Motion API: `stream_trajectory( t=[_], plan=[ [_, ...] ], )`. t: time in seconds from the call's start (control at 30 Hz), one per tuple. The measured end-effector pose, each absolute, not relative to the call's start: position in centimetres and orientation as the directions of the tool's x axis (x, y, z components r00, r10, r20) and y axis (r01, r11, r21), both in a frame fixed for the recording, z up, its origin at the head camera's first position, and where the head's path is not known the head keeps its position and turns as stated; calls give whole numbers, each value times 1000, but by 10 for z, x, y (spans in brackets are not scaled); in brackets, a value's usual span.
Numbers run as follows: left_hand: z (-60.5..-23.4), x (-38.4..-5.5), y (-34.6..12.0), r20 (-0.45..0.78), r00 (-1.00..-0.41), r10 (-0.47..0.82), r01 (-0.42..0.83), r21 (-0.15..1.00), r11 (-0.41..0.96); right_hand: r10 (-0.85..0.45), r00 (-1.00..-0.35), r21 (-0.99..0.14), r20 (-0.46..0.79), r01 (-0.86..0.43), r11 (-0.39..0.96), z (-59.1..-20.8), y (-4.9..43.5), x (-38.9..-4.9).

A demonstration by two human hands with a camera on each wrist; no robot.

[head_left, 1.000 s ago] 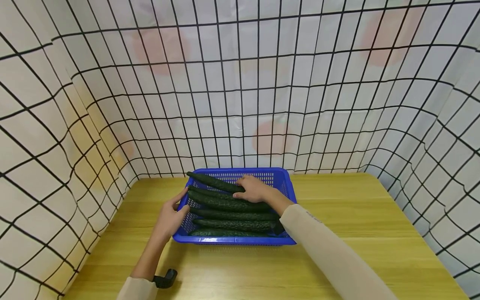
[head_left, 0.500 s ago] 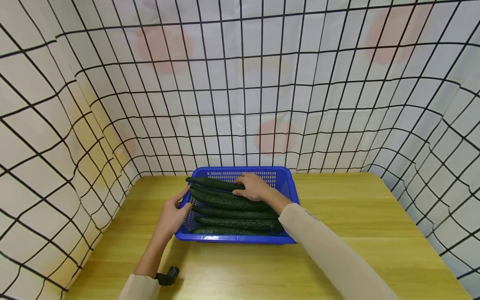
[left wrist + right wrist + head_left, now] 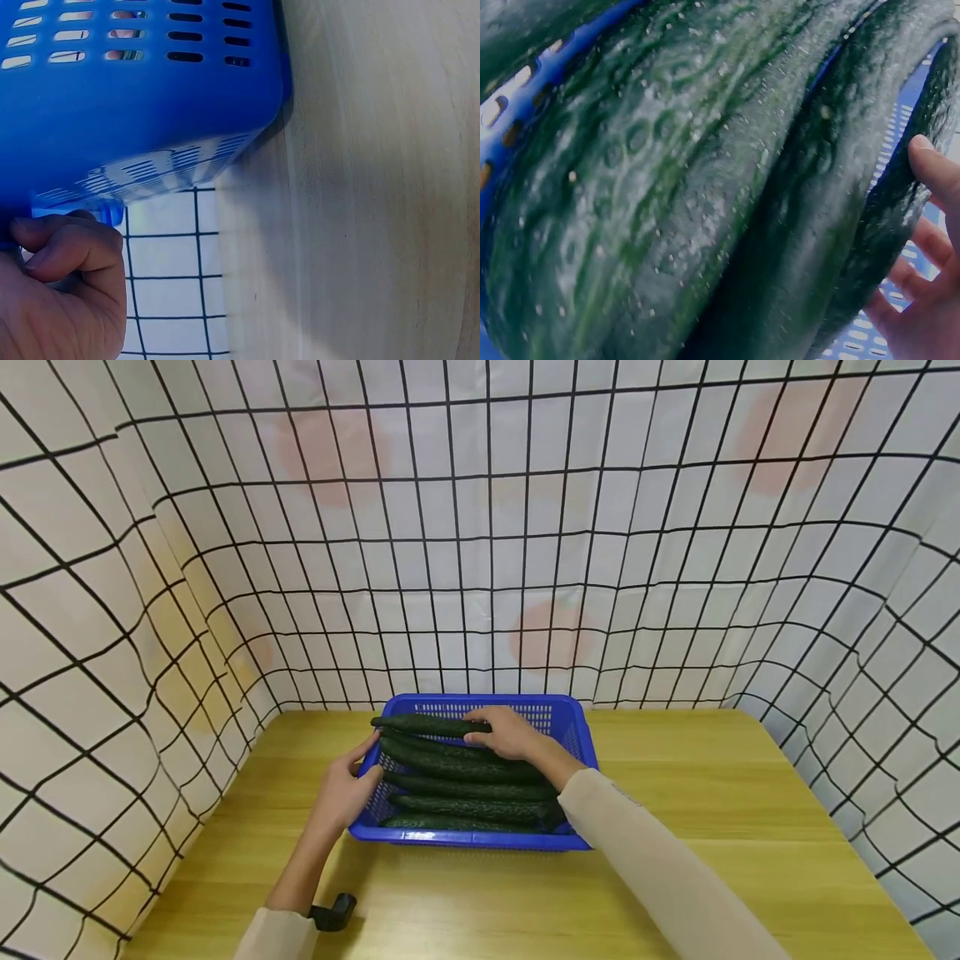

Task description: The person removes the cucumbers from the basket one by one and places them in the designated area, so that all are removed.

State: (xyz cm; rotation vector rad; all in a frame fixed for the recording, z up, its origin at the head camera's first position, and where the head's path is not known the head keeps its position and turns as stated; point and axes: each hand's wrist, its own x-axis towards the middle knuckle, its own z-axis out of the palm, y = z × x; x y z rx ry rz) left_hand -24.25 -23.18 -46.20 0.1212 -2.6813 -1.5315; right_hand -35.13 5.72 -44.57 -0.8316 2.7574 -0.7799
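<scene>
A blue plastic basket (image 3: 472, 837) holds several dark green cucumbers (image 3: 457, 766) lying side by side. My right hand (image 3: 513, 737) grips the rearmost cucumber (image 3: 423, 724), whose left tip reaches over the basket's left rim. In the right wrist view, the thumb and fingers of that hand (image 3: 930, 255) lie on opposite sides of this cucumber (image 3: 889, 225). At the basket's left rim, my left hand (image 3: 343, 797) holds on with thumb and fingers. Curled fingers of the left hand (image 3: 67, 277) show at the basket's edge in the left wrist view.
The basket stands on a yellowish wooden table (image 3: 697, 860). A white sheet with a black grid (image 3: 480, 560) rises behind the table and along both sides. A black wrist strap piece (image 3: 335, 913) sits at my left wrist.
The left end of the cucumber in my right hand has come down, so it lies more level along the basket's back. My left hand keeps its place on the rim.
</scene>
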Motion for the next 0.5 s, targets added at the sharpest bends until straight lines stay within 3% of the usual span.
stream_trajectory(
  t=[0.5],
  plan=[
    [-461, -243, -230, 10, -996, -94, -40, 860, 509, -552, -820, -432, 153, -558, 709, -391, 84, -343]
  ],
)
